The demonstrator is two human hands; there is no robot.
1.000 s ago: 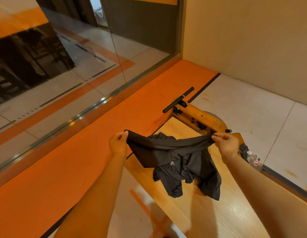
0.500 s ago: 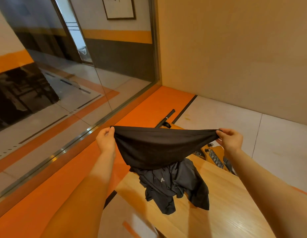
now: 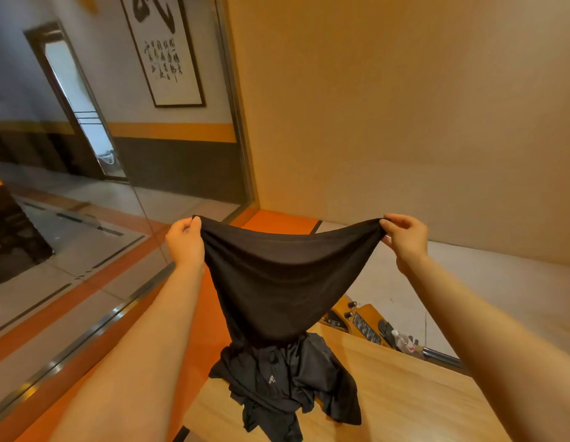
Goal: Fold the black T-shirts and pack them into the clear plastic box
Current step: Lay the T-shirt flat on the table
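Since the earlier frames the black T-shirt (image 3: 285, 282) has been lifted higher and drawn wider, so that more of its body is now raised clear of the wooden table (image 3: 405, 393) while its lower part is left bunched on the boards. Relative to that table, the crumpled part is seen nearest, at the table's left edge, with a small pale logo showing among deep, soft folds. Above the table the cloth is held taut along one hem: a corner is pinched between thumb and curled fingers of the left hand (image 3: 185, 240), and the opposite corner is pinched in the same way by the right hand (image 3: 403, 237). The fabric is thin, matte and limp, and it sags in a shallow curve between the two grips. A slip is judged possible, since only small pinches of slick cloth are held, and a twisted fold may result because the sleeves are tangled below. Beyond the table's far edge a wooden machine (image 3: 357, 317) with black fittings and a small plastic bottle (image 3: 401, 341) are seen. Farther off, a smooth tan wall (image 3: 405, 106) and a framed calligraphy scroll (image 3: 164, 49) are visible. The clear plastic box cannot be found in view.
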